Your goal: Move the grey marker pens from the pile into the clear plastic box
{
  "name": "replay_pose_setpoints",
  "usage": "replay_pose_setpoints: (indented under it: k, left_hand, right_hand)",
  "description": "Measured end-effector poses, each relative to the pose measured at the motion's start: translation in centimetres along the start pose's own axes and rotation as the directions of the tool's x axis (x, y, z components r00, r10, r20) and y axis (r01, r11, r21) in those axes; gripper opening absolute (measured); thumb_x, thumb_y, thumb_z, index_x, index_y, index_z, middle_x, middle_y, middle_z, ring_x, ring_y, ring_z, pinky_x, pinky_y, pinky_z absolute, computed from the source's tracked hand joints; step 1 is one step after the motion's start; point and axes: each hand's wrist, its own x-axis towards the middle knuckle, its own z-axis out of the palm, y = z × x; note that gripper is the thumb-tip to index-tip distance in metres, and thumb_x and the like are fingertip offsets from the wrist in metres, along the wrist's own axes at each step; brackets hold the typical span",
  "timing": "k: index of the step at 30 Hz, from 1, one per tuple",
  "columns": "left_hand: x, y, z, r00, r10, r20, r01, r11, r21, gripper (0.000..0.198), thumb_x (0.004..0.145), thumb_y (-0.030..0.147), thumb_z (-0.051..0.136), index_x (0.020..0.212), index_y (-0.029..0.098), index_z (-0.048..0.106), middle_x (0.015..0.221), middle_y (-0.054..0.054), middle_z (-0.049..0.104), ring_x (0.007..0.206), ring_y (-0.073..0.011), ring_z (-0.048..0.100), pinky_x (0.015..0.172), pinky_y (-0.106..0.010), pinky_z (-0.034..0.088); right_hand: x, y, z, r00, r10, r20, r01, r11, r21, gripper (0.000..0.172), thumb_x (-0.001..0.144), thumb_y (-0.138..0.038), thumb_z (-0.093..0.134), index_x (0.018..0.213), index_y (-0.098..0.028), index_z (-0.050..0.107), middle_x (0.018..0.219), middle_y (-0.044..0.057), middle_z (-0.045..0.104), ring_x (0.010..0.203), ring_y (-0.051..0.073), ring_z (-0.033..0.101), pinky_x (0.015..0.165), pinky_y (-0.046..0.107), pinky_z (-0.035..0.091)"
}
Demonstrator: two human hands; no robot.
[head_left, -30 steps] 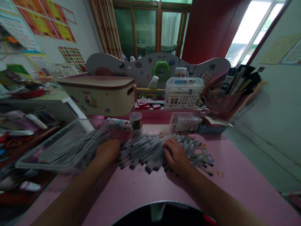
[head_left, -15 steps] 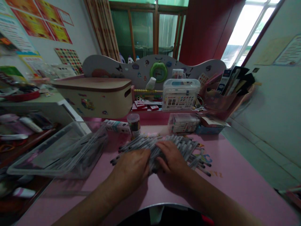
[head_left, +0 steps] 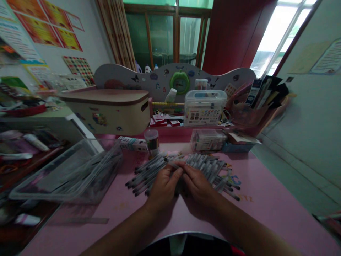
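Many clear pens (head_left: 147,174) with dark ends lie in a spread pile on the pink desk (head_left: 138,220). My left hand (head_left: 166,183) and my right hand (head_left: 197,181) meet at the middle of the pile, with fingertips touching. Both are closed around a bundle of pens, mostly hidden under the palms; a few dark ends show below them. To the right of my right hand more pens (head_left: 210,165) lie slanted, some crossing each other.
On the left stands a clear plastic bin (head_left: 93,199) with long thin items inside. A ruler-like strip (head_left: 90,220) lies in front of it. Behind the pile are a clear round jar (head_left: 152,140), a slim box (head_left: 133,143) and a clear case (head_left: 207,139). A lidded cream box (head_left: 112,113) sits farther back.
My left hand has moved up and right, turning so its thumb is on top and meeting my right hand. More pens on the left are uncovered. My right hand has closed further.
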Motion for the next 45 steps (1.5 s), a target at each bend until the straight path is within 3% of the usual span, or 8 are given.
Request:
replay_pose_setpoints:
  k: [7,17,22,26,33,38,42,45]
  left_hand:
    - [-0.2,-1.8,0.2,0.992,-0.095,-0.086,0.073,0.969,-0.234,0.021,0.091,0.039,0.060,0.092,0.020,0.068,0.103,-0.007,0.074,0.100,-0.0207,0.068,0.094,-0.034,0.050]
    - [-0.3,-0.9,0.0,0.993,0.012,-0.116,-0.022,0.996,-0.082,0.019,0.089,0.037,0.063,0.087,0.019,0.071,0.096,-0.007,0.075,0.096,-0.0212,0.067,0.095,-0.033,0.049]
    - [-0.1,-1.5,0.2,0.988,-0.122,-0.099,0.091,0.957,-0.276,0.022,0.087,0.041,0.066,0.084,0.019,0.067,0.094,-0.006,0.075,0.088,-0.0194,0.068,0.086,-0.031,0.052]
    - [0.1,-1.9,0.3,0.985,-0.159,-0.066,0.128,0.934,-0.333,0.021,0.086,0.041,0.066,0.084,0.020,0.066,0.094,-0.005,0.074,0.084,-0.0184,0.069,0.081,-0.031,0.054]
    - [-0.4,-1.3,0.3,0.989,-0.072,-0.126,0.049,0.982,-0.183,0.023,0.088,0.041,0.064,0.089,0.018,0.071,0.096,-0.007,0.074,0.093,-0.0203,0.068,0.092,-0.033,0.051]
    - [-0.3,-1.7,0.2,0.989,-0.089,-0.122,0.062,0.975,-0.212,0.024,0.086,0.043,0.067,0.088,0.019,0.070,0.098,-0.007,0.075,0.094,-0.0213,0.069,0.092,-0.034,0.052]
    - [-0.3,-2.0,0.1,0.988,-0.097,-0.121,0.070,0.976,-0.207,0.025,0.087,0.044,0.066,0.093,0.020,0.072,0.103,-0.007,0.074,0.098,-0.0210,0.068,0.092,-0.033,0.052]
    - [-0.2,-1.9,0.1,0.986,-0.110,-0.126,0.079,0.971,-0.226,0.026,0.085,0.044,0.068,0.092,0.020,0.073,0.101,-0.008,0.074,0.097,-0.0209,0.068,0.090,-0.033,0.053]
  right_hand:
    - [-0.1,-0.8,0.4,0.995,0.089,0.046,-0.095,0.984,0.151,0.042,0.100,-0.021,0.043,0.140,-0.025,0.058,0.127,0.007,0.068,0.117,0.022,0.062,0.107,0.040,0.044]
    - [0.3,-1.4,0.8,0.989,0.142,0.033,-0.146,0.955,0.257,0.042,0.100,-0.025,0.045,0.139,-0.028,0.061,0.130,0.007,0.068,0.128,0.023,0.057,0.117,0.048,0.035]
    - [0.3,-1.0,1.0,0.984,0.176,0.039,-0.177,0.901,0.396,0.037,0.098,-0.028,0.050,0.130,-0.027,0.068,0.125,0.008,0.070,0.124,0.025,0.059,0.114,0.049,0.038]
    - [0.2,0.0,0.9,0.967,0.214,0.141,-0.256,0.799,0.544,0.038,0.098,-0.034,0.050,0.132,-0.024,0.067,0.129,0.010,0.068,0.119,0.025,0.063,0.108,0.047,0.044]
    - [0.6,-0.6,0.1,0.984,0.113,0.138,-0.158,0.908,0.388,0.040,0.101,-0.036,0.047,0.136,-0.027,0.063,0.137,0.007,0.064,0.137,0.024,0.050,0.121,0.048,0.025]
    - [0.5,-0.6,0.2,0.985,0.111,0.133,-0.155,0.910,0.385,0.040,0.100,-0.040,0.048,0.134,-0.026,0.065,0.130,0.008,0.067,0.134,0.026,0.052,0.119,0.049,0.029]
    - [0.4,-0.6,0.5,0.978,0.175,0.116,-0.203,0.933,0.297,0.039,0.102,-0.038,0.044,0.133,-0.025,0.065,0.116,0.009,0.070,0.112,0.025,0.064,0.105,0.046,0.045]
    - [0.4,-0.7,0.8,0.986,0.152,0.064,-0.163,0.958,0.234,0.036,0.102,-0.036,0.044,0.127,-0.024,0.068,0.111,0.009,0.070,0.107,0.025,0.062,0.103,0.044,0.045]
